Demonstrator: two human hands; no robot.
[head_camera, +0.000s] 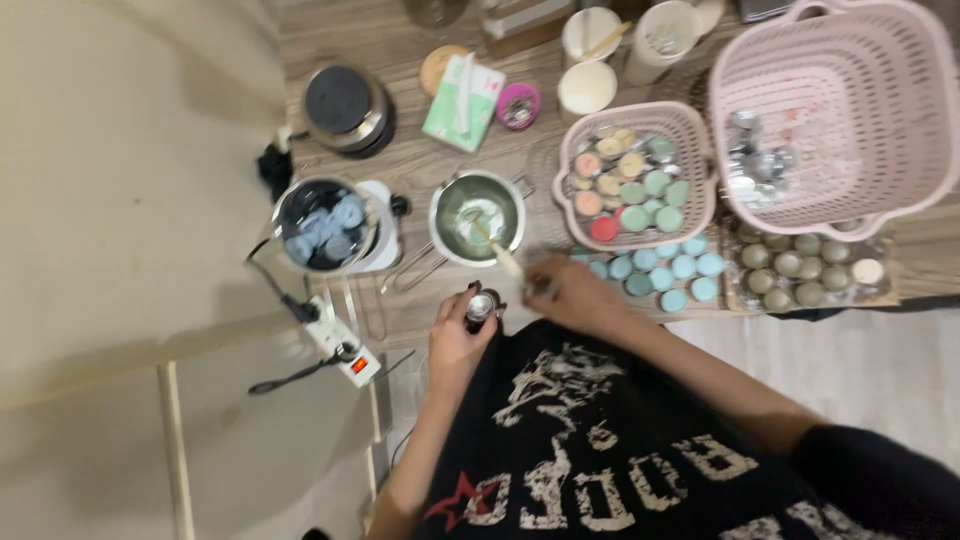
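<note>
Nearest the body, the left hand (455, 335) is closed around a small dark bottle (482, 306), keeping it upright with its open mouth turned up, probably so nothing spills. Just beside it, the right hand (568, 290) is curled shut on a light stick (500, 252), whose far end reaches into the steel pot (478, 217) of pale liquid; the wrist bends inward across the chest so the stick slants down into the pot. Both forearms come forward from a black printed shirt (610, 440), elbows wide. Left of the pot on the wooden bench (400, 150), a second pot (325, 225) of blue chunks sits on a small white heater, close to a white power strip (340, 345). Right of the hands lie rows of turquoise discs (665, 272) and olive ones (800, 265). Beyond them a small pink basket (640, 175) holds mixed coloured discs, and a larger pink basket (835, 110) holds shiny metal cups, all within reach.
</note>
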